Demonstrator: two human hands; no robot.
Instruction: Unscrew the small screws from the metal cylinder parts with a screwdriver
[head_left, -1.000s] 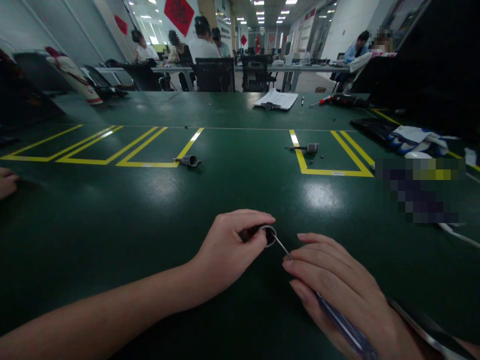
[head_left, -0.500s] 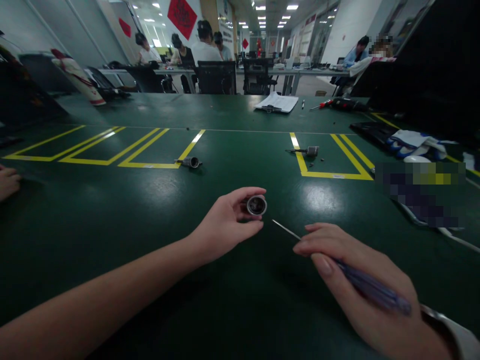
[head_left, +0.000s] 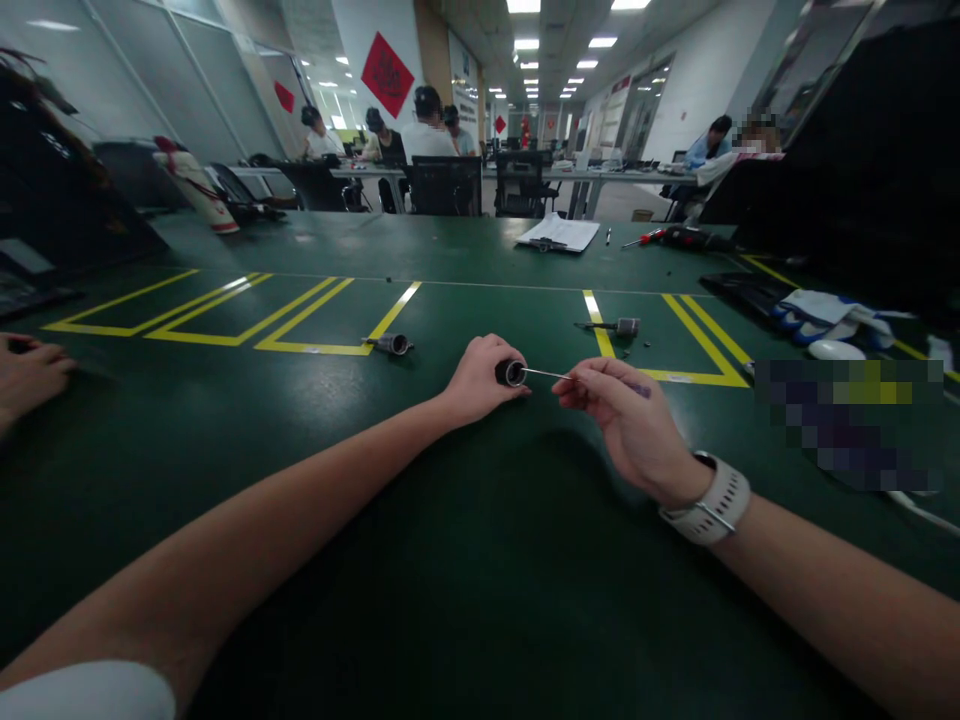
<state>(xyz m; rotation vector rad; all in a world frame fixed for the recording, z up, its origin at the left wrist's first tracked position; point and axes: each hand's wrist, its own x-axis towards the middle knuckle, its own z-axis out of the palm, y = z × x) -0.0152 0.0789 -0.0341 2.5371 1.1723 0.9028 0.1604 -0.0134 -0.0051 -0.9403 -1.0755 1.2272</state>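
My left hand (head_left: 482, 380) is closed around a small dark cylindrical metal housing (head_left: 514, 373), its round open end turned toward my right. In my right hand (head_left: 619, 415) is a screwdriver (head_left: 546, 373) with a thin metal shaft and a purplish handle, mostly hidden by the fingers. The tip of its shaft meets the rim or mouth of the housing; whether it reaches inside I cannot tell. Beyond my left hand lies a metal part with a pointed end (head_left: 391, 344). Past my right hand rests another cylindrical part with a thin rod (head_left: 622, 327).
Yellow tape (head_left: 315, 349) marks bays on the green table (head_left: 450, 560). Another person's hand (head_left: 34, 370) is at the left edge. To the right lie gloves (head_left: 832, 312), a white mouse (head_left: 836, 350) and a power tool (head_left: 694, 237). A clipboard (head_left: 559, 233) lies farther back.
Both hands have moved farther out over the table. My right hand has brought the screwdriver from beside the housing to its open end. The view has tilted slightly up.
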